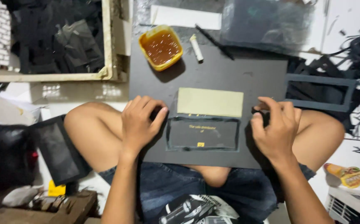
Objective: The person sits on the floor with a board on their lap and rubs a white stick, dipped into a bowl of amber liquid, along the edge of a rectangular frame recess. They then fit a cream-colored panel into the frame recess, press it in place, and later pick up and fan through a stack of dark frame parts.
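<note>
Two hands, left hand (140, 122) and right hand (275, 126), flanking black rectangular label (203, 133).

One head-worn camera looks steeply down, close over the lap. A dark board (213, 74) fills the middle.

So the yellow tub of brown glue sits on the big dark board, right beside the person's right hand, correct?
Not quite. The head view shows the yellow tub of brown glue on the dark board, but at its far left corner, well away from the right hand. It is closer to the left hand.
</note>
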